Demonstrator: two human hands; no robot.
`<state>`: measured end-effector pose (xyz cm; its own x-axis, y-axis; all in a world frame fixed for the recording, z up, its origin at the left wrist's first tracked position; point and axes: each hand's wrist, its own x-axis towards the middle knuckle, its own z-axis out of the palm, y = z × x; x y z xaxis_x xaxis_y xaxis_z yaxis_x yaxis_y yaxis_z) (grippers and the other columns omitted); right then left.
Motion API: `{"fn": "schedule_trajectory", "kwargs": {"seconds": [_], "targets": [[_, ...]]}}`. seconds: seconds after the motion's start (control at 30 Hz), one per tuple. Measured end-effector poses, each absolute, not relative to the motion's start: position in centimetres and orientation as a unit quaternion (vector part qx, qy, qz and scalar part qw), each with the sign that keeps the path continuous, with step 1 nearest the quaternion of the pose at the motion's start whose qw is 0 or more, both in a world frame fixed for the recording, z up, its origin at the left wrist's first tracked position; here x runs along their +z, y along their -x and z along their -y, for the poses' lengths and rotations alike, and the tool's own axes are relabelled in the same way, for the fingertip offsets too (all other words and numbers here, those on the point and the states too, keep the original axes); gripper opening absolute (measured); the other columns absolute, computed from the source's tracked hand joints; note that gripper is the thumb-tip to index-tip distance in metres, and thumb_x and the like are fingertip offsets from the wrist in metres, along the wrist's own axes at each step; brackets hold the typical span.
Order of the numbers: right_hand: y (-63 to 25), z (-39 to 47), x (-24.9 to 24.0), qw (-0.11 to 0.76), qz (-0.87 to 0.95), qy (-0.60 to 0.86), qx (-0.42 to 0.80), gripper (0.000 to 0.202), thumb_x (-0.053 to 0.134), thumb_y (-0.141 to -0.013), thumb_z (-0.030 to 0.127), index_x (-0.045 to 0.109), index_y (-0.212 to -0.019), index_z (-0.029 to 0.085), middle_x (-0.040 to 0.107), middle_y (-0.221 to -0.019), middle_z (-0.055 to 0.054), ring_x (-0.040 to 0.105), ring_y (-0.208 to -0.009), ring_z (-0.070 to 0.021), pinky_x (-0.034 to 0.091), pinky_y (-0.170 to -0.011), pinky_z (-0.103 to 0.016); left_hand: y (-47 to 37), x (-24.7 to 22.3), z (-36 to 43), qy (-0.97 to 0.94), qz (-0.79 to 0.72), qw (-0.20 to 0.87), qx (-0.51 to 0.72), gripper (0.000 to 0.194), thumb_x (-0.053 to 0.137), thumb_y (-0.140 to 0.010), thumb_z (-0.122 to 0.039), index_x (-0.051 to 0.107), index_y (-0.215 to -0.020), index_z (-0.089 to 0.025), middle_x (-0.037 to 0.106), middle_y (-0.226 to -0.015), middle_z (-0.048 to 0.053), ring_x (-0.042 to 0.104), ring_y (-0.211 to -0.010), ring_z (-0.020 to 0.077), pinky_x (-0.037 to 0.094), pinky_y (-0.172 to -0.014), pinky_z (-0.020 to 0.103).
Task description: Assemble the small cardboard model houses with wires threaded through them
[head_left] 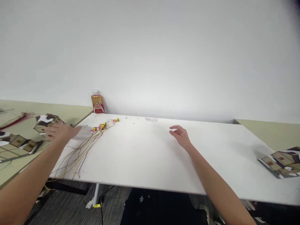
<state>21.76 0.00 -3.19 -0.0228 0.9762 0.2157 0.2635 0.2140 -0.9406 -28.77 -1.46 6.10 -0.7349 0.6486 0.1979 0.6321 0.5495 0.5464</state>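
Observation:
My left hand (pixel 61 132) reaches to the table on the left, its fingers stretched over the near side of a house-shaped piece (pixel 50 119) with brown walls and white patches. Part of that piece is hidden by the fingers. Closer to me lies a second house-shaped piece (pixel 18 145). Above the middle of the white table (pixel 150 156), my right hand (pixel 180 136) hovers with nothing in it, thumb and forefinger apart and curved. A bundle of thin cords (pixel 81 150) with small red, white and yellow figures (pixel 102 126) lies just right of my left hand.
A bottle of amber liquid (pixel 97 103) stands at the white table's back left corner against the wall. At the right edge lies another house-shaped piece (pixel 282 162). Dark red strands (pixel 20 118) lie on the greenish left table. Small dark scraps dot the white table's back.

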Motion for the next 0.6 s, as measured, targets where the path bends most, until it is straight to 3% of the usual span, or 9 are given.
{"fn": "schedule_trajectory", "kwargs": {"seconds": [0.07,0.13,0.2,0.4,0.6], "targets": [[-21.8,0.1,-3.2,0.479,0.615,0.508,0.367,0.032,0.068,-0.072,0.05,0.066,-0.091,0.023,0.065,-0.079,-0.004,0.058,-0.066,-0.0159,0.042,-0.054,-0.027,28.2,4.7,1.2,-0.374,-0.91,0.018,0.179,0.108,0.066,-0.066,-0.056,0.02,-0.136,0.012,0.016,-0.145,0.039,0.015,-0.133,0.0505,0.021,-0.095,0.07],[-21.8,0.2,-3.1,0.479,0.617,0.507,0.365,0.031,0.067,-0.073,0.048,0.066,-0.091,0.023,0.065,-0.08,-0.004,0.058,-0.066,-0.0159,0.042,-0.054,-0.027,27.5,3.6,1.1,-0.449,-0.891,0.036,0.062,0.086,0.059,-0.072,-0.059,0.042,-0.129,0.004,0.033,-0.142,0.032,0.027,-0.129,0.0472,0.021,-0.096,0.069],[-21.8,0.3,-3.0,0.48,0.619,0.505,0.363,0.03,0.067,-0.074,0.048,0.066,-0.091,0.023,0.065,-0.08,-0.004,0.058,-0.067,-0.0161,0.042,-0.054,-0.027,26.9,3.0,1.0,-0.5,-0.865,0.038,0.015,0.067,0.052,-0.079,-0.054,0.054,-0.118,0.0,0.044,-0.135,0.028,0.034,-0.125,0.0445,0.021,-0.095,0.068],[-21.8,0.1,-2.8,0.494,0.617,0.497,0.358,0.028,0.067,-0.073,0.045,0.066,-0.09,0.022,0.065,-0.086,-0.005,0.059,-0.07,-0.0173,0.044,-0.054,-0.027,26.4,2.5,0.8,-0.493,-0.87,0.006,0.011,0.054,0.05,-0.083,-0.042,0.055,-0.112,0.004,0.051,-0.124,0.031,0.042,-0.118,0.0447,0.025,-0.091,0.066],[-21.8,0.0,-2.8,0.511,0.623,0.476,0.354,0.023,0.066,-0.075,0.042,0.066,-0.088,0.023,0.064,-0.104,-0.005,0.059,-0.071,-0.015,0.047,-0.059,-0.028,25.8,2.9,1.0,-0.494,-0.867,-0.046,0.05,0.043,0.056,-0.081,-0.04,0.06,-0.101,-0.002,0.058,-0.114,0.023,0.047,-0.114,0.0407,0.028,-0.092,0.065]]}}
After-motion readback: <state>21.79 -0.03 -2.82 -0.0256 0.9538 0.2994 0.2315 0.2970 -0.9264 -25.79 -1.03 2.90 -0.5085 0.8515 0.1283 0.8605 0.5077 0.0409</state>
